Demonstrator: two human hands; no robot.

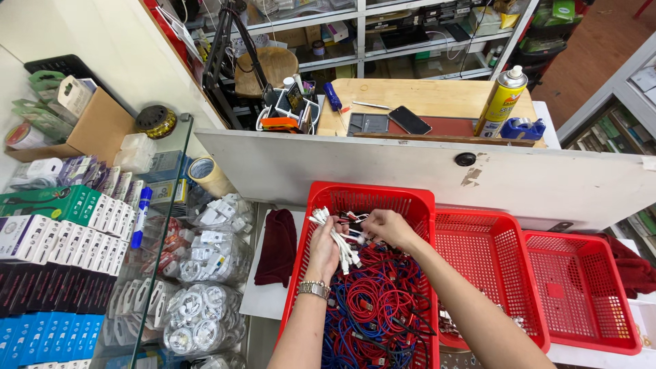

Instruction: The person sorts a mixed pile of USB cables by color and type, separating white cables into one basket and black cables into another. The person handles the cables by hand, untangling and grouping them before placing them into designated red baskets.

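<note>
My left hand [323,244], with a metal watch on its wrist, is closed around a bundle of white cables [339,240] over a red plastic basket [362,198]. My right hand [387,225] pinches the cable ends beside that bundle. The basket holds a tangle of red and blue cables [372,301] below both hands.
Two more red baskets [488,256] [581,287] stand to the right. A dark red cloth [277,246] lies left of the basket. A glass case with bagged white chargers [205,273] and boxes [61,239] is at left. A white partition [410,174] rises behind, with a spray can [502,99] on it.
</note>
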